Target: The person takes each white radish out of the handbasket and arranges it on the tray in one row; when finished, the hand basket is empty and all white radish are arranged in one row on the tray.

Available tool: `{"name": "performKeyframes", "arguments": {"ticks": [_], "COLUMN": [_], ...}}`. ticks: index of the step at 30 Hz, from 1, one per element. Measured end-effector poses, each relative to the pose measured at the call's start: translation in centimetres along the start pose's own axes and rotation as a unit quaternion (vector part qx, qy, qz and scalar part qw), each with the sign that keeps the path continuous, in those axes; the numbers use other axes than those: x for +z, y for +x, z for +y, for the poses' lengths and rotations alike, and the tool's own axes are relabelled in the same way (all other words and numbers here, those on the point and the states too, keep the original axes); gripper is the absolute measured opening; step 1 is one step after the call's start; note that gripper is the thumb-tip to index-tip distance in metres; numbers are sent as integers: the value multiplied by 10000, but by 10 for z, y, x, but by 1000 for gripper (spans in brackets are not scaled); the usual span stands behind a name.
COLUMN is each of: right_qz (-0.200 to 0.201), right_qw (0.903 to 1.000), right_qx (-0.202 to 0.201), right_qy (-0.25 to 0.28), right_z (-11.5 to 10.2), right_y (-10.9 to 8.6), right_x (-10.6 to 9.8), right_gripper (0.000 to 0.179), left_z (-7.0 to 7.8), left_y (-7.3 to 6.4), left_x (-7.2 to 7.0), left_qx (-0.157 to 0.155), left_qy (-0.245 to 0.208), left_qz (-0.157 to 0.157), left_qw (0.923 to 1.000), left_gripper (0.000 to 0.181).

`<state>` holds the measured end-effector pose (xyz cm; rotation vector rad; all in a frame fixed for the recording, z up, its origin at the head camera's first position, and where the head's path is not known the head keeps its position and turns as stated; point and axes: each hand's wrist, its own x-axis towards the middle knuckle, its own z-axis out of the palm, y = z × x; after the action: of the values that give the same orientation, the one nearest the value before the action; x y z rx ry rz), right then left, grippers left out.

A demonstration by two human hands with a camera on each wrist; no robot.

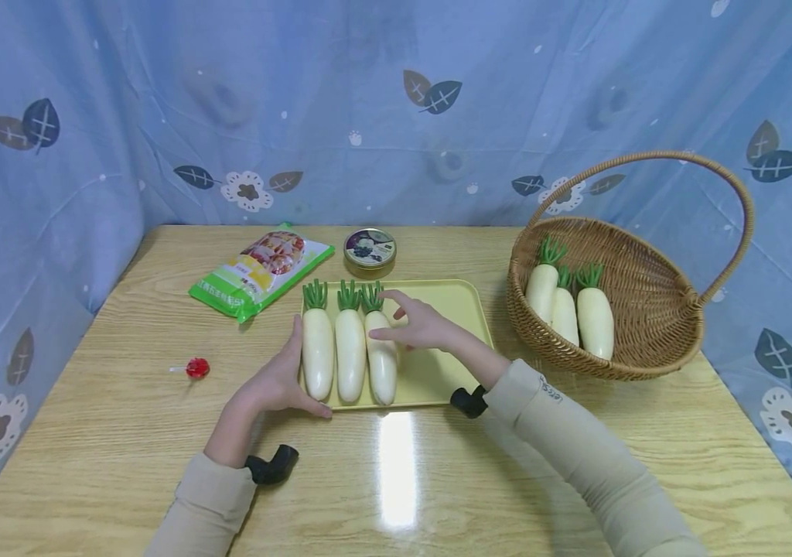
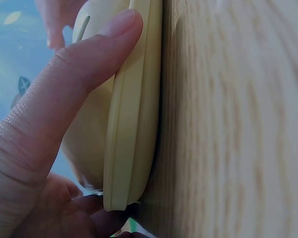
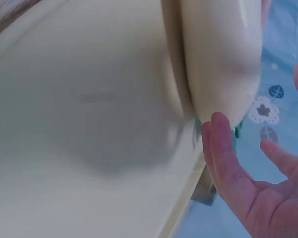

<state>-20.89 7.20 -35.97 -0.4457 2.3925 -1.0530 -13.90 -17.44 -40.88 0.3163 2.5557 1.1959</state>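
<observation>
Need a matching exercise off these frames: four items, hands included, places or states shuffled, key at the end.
Column 1
1. Left hand
2. Right hand
3. Wicker basket
4. Lollipop

Column 2
A. Holds three white radishes
B. Red, lying on the wooden table
C. Thumb at the near rim of the yellow tray
D. At the rightmost radish of the three in the tray

Pairs: 1-C, 2-D, 3-A, 4-B
</observation>
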Motion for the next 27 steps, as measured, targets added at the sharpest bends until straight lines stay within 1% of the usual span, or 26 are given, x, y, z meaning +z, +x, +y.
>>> {"name": "performKeyframes", "arguments": {"ticks": [5,9,17,27], "right_qz": [26,64,96,186], "right_qw": [9998,9995,9989,9981], "right_qx": [-127,-271,-406,-593], "right_qy": [154,119,201,-12], "right_z": [-1,-4,-9,-20], "right_y": [-7,-15,-30,-55], "right_x": [-9,-16,-30,-52], "right_gripper": [76,75,75,73], "left_z": [0,0,2,2], "left_y": [0,0,0,0], "left_x": [0,-1,0,1], "left_qx": [-4,-22,-70,-26], "left_qy": [29,58,11,-44], "left_qz": [2,0,-15,12], "left_qw": [10000,10000,10000,10000], "left_gripper": [152,153,154,153]}}
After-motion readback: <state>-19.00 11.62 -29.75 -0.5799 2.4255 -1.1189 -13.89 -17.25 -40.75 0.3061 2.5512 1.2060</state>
